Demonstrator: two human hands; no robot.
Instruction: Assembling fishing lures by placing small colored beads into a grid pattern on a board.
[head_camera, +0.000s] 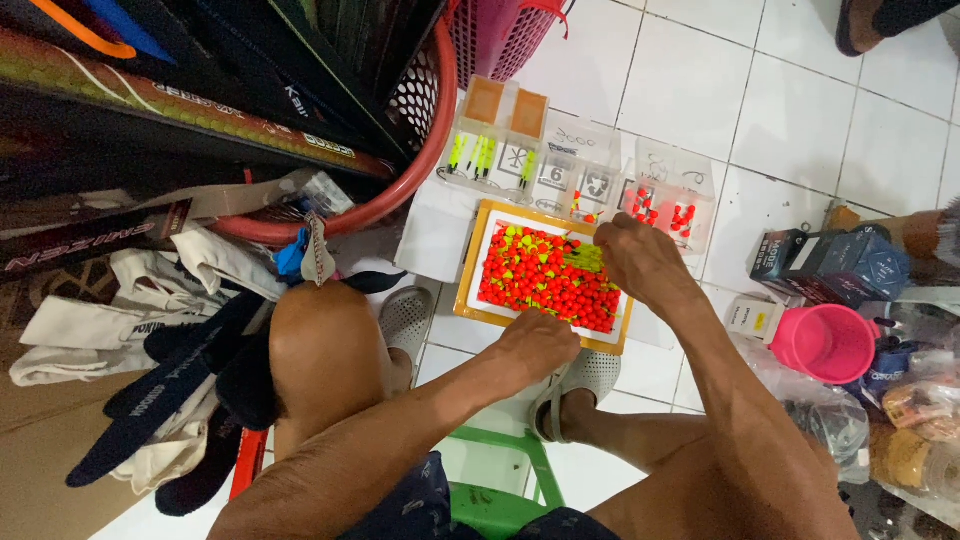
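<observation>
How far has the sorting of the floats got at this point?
Done: a few red floats sit in the clear boxes. In hand: the right hand picks at the tray's far edge; the left hand rests at its near edge. Left: the heap of red and yellow floats nearly fills the tray.

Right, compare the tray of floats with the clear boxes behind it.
The tray is open, yellow-rimmed and heaped with loose floats; the clear boxes are see-through, split into compartments and hold only a few each. Both hands, left and right, rest at the tray, not the boxes. Both sit on the tiled floor with red-and-yellow floats.
</observation>
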